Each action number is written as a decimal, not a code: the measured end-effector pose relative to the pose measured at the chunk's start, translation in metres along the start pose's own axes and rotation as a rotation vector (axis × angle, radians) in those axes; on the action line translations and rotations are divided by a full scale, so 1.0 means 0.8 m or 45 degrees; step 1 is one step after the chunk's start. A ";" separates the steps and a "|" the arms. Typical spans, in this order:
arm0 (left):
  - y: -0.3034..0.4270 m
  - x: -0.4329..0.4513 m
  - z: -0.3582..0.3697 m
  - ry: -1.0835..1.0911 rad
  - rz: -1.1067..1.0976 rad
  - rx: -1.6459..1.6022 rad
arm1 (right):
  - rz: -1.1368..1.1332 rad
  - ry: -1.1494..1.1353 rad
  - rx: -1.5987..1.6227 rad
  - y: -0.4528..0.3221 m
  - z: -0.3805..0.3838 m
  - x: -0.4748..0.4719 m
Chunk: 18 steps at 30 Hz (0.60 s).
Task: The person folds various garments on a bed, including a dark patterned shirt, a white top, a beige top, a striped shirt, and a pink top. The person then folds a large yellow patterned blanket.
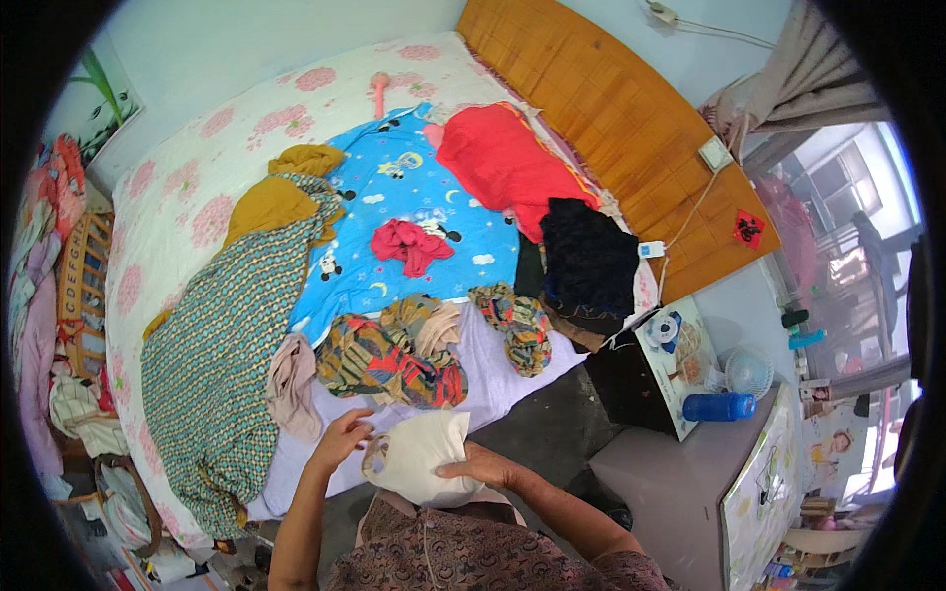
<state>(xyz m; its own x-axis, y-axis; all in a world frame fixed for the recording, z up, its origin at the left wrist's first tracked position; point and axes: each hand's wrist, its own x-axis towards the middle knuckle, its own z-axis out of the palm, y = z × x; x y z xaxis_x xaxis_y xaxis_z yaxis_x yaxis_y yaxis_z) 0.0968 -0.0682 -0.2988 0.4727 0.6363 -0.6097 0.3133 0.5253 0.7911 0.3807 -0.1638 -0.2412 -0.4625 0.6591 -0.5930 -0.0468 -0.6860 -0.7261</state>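
My right hand (pixel 480 467) grips the right side of a cream-white cloth item (pixel 423 454), thumb on top, close to my body. At its left edge, beside a loop or band, is my left hand (pixel 353 436), with its fingers apart and nothing seen in them. Just beyond lie a multicoloured patterned garment (pixel 392 362) and a beige-pink cloth (pixel 292 384) on a lilac sheet (pixel 488 369). Farther up, a crumpled crimson cloth (pixel 412 247) rests on a blue cartoon-print sheet (pixel 451 192). A long teal-and-yellow patterned garment (pixel 222 332) stretches along the left.
Red fabric (pixel 502 159) and a black garment (pixel 587 258) lie near the wooden headboard (pixel 606 96). A bedside cabinet (pixel 672 369) stands right, with a small fan (pixel 748 369) and a blue bottle (pixel 718 406). A wooden crib-like rail (pixel 77 295) is at left.
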 end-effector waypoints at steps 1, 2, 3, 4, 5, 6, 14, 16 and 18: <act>-0.019 0.000 -0.005 0.069 -0.020 0.076 | -0.031 0.071 0.122 0.004 -0.008 -0.001; -0.040 -0.003 -0.009 0.104 -0.075 0.023 | -0.051 0.131 0.254 0.005 -0.020 -0.002; -0.060 -0.007 -0.010 0.139 -0.130 -0.031 | -0.071 0.191 0.388 0.004 -0.034 -0.004; -0.072 -0.013 -0.008 0.141 -0.189 -0.047 | -0.092 0.252 0.519 0.000 -0.047 -0.009; -0.081 -0.020 -0.005 0.148 -0.247 -0.063 | -0.169 0.319 0.527 -0.011 -0.061 -0.014; -0.092 -0.025 -0.001 0.141 -0.284 -0.052 | -0.246 0.387 0.531 -0.029 -0.078 -0.019; -0.156 -0.044 0.013 0.129 -0.439 -0.105 | -0.839 0.841 0.407 -0.208 -0.239 -0.086; -0.185 -0.043 0.001 0.148 -0.359 -0.019 | -0.969 1.073 0.253 -0.233 -0.289 -0.100; -0.193 -0.034 0.003 0.168 -0.308 0.194 | -0.577 1.681 0.013 -0.238 -0.340 -0.163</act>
<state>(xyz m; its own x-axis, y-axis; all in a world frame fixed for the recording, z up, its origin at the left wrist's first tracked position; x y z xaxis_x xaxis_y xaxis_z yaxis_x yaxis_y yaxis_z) 0.0372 -0.1677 -0.4039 0.2617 0.5764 -0.7741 0.5280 0.5860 0.6147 0.6907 -0.0349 -0.1203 0.7607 0.6175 -0.2001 0.0247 -0.3356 -0.9417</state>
